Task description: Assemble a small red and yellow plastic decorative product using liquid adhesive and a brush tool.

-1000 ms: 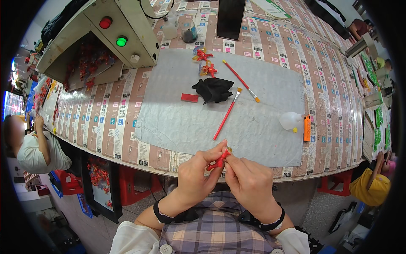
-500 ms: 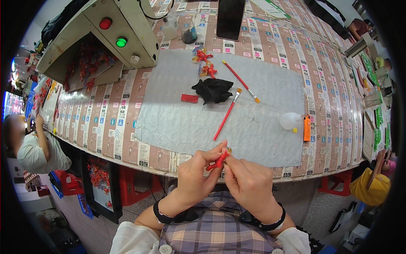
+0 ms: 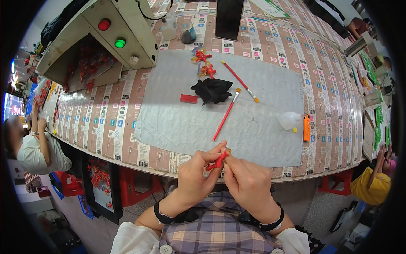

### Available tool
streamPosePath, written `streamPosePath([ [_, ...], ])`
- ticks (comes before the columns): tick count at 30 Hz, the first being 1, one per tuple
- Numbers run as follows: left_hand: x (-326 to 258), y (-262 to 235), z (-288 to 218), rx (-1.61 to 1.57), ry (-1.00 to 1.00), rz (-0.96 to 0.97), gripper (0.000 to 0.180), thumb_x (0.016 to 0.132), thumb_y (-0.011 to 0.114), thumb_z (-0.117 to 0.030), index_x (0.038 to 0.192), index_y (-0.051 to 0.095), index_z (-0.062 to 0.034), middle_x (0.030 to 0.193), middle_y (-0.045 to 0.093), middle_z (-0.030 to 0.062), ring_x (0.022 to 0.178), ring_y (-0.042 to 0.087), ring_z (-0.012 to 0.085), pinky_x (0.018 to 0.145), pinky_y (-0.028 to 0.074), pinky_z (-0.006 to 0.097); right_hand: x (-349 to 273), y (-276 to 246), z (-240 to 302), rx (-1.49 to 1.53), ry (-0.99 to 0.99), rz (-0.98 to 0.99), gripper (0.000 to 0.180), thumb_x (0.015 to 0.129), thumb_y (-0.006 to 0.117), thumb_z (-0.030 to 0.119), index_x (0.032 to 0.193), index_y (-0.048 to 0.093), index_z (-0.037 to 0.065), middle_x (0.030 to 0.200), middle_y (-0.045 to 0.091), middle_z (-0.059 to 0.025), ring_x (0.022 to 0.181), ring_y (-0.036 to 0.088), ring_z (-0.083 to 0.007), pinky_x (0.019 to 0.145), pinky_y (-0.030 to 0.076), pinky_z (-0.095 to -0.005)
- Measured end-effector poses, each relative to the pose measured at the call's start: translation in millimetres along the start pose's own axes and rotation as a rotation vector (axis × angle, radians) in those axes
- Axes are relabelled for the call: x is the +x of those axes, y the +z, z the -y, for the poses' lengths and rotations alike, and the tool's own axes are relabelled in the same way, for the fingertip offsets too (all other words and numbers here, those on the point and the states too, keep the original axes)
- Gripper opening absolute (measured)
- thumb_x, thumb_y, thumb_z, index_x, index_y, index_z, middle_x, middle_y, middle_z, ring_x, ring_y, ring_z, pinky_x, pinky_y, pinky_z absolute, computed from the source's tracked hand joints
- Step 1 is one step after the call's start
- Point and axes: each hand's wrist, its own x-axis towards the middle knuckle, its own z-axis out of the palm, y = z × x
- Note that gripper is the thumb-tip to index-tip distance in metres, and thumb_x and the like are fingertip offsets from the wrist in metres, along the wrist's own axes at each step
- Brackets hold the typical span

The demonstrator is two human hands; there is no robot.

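Close to the table's front edge, my left hand (image 3: 196, 174) pinches a small red figurine (image 3: 216, 162) between thumb and fingers. My right hand (image 3: 248, 180) is closed on the figurine's other side, its thumb and fingertips pressed together there. A yellowish clear bit shows at the top of the figurine; my fingers cover part of the rest. Beyond my hands a red-handled brush (image 3: 224, 117) lies on a grey cloth (image 3: 169, 122). Past it are a crumpled black cloth (image 3: 212, 90), a small red block (image 3: 188, 98) and two more red figurines (image 3: 207, 70) with clear yellowish parts.
A second brush (image 3: 240, 80) lies at the cloth's far side. On the right are a squeeze bottle (image 3: 290, 121) and an orange lighter-like item (image 3: 306, 128). A machine with red and green buttons (image 3: 120, 42) stands far left; a phone (image 3: 229, 19) stands at the back. Co-workers sit both sides.
My hands and the figurine stay almost in place. The co-worker at the left has both arms reaching up to the table now.
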Motion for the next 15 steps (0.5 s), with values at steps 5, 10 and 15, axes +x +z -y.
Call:
streamPosePath([
  [5,-0.7,-1.1,-0.7,-0.008,-0.015,0.019,0.024,0.077,0.065,0.005,0.092,0.047,0.0002,0.110,0.063,0.0192,0.080,0.069,0.0218,0.063,0.053,0.024,-1.3,-2.8,2.7,-0.065,-0.013,0.045,0.014,0.081,0.060,0.007,0.094,0.063,0.002,0.061,0.057,-0.0072,0.048,0.055,-0.0210,0.044,0.041,-0.0322],
  [10,-1.5,0.6,1.2,-0.029,-0.022,0.011,0.024,0.078,0.065,0.004,0.093,0.047,-0.0002,0.111,0.063,0.0193,0.079,0.069,0.0208,0.062,0.053,0.024,-1.8,-0.3,0.5,-0.023,0.002,0.027,0.014,0.081,0.060,0.007,0.093,0.063,0.002,0.062,0.057,-0.0075,0.049,0.056,-0.0215,0.045,0.042,-0.0324],
  [15,-1.7,0.6,1.5,-0.010,-0.021,0.012,0.024,0.078,0.065,0.003,0.093,0.047,-0.0002,0.110,0.063,0.0194,0.077,0.069,0.0203,0.061,0.053,0.024,-1.4,1.5,0.0,0.003,0.008,0.000,0.013,0.081,0.060,0.007,0.092,0.063,0.002,0.063,0.058,-0.0077,0.050,0.056,-0.0220,0.045,0.042,-0.0324],
])
